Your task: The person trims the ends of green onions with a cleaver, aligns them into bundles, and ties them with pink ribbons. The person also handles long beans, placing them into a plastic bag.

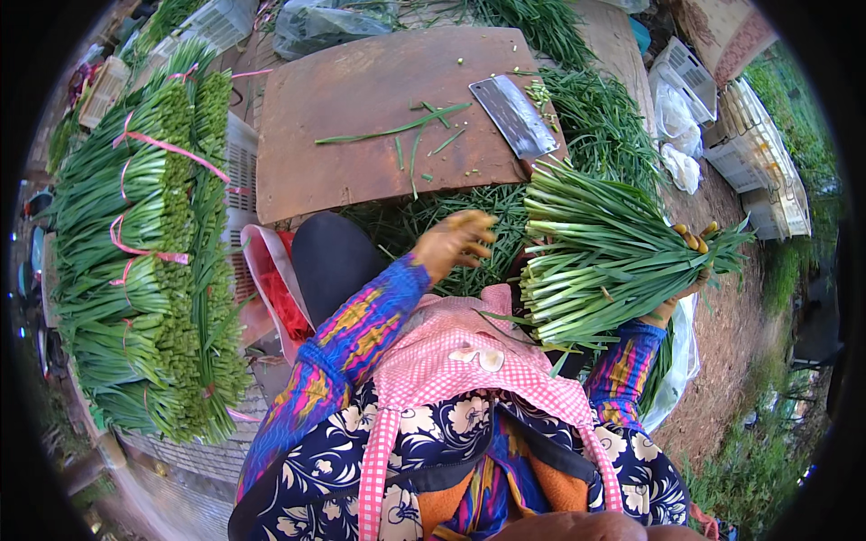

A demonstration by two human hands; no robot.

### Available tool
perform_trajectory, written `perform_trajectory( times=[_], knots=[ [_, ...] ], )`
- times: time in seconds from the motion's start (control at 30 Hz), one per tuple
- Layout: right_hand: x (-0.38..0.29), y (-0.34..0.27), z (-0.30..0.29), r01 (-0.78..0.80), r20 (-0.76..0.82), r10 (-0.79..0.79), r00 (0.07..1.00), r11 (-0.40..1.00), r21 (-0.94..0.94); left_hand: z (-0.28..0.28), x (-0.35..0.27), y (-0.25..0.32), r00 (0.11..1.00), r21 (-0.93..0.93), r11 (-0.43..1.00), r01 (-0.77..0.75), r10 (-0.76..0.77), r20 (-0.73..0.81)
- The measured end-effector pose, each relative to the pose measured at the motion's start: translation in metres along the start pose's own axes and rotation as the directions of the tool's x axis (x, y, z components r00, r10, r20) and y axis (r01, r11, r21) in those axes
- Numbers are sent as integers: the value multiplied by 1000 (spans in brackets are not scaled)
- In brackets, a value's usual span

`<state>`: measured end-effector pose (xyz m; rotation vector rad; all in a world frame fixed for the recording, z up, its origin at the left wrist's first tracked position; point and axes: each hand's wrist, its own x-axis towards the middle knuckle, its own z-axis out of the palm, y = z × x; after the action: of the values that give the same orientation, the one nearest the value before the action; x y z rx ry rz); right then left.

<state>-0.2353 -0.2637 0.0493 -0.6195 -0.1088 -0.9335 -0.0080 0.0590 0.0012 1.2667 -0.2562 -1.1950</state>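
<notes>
My right hand (691, 238) grips a thick bunch of Chinese chives (595, 257) around its leafy end. The pale cut stems fan out to the left, over the right side of my lap. My left hand (457, 243) is in the air above my lap with nothing in it, its fingers slightly bent and apart. In front of me lies a brown wooden board (338, 101) with a few loose leaves (399, 127) and small stem bits. A cleaver (514, 116) rests flat near the board's right edge, its handle mostly hidden from view.
Pink-tied chive bundles (135, 270) are stacked at the left on a white plastic crate (240, 176). Loose chives (602, 128) heap right of the board, and trimmings (467, 209) lie below it. Beside my left knee stands a pink container (260, 253). White crates (751, 155) stand far right.
</notes>
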Motion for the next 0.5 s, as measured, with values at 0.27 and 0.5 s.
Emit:
perform_trajectory(
  times=[0.27,0.5],
  knots=[
    [11,-2,11,58,-26,-58,998,998,-24,63,20,33,832,436,709,-555,480,279],
    [10,0,16,53,-1,-53,999,996,-73,43,16,9,969,236,943,-235,210,126]
  ],
)
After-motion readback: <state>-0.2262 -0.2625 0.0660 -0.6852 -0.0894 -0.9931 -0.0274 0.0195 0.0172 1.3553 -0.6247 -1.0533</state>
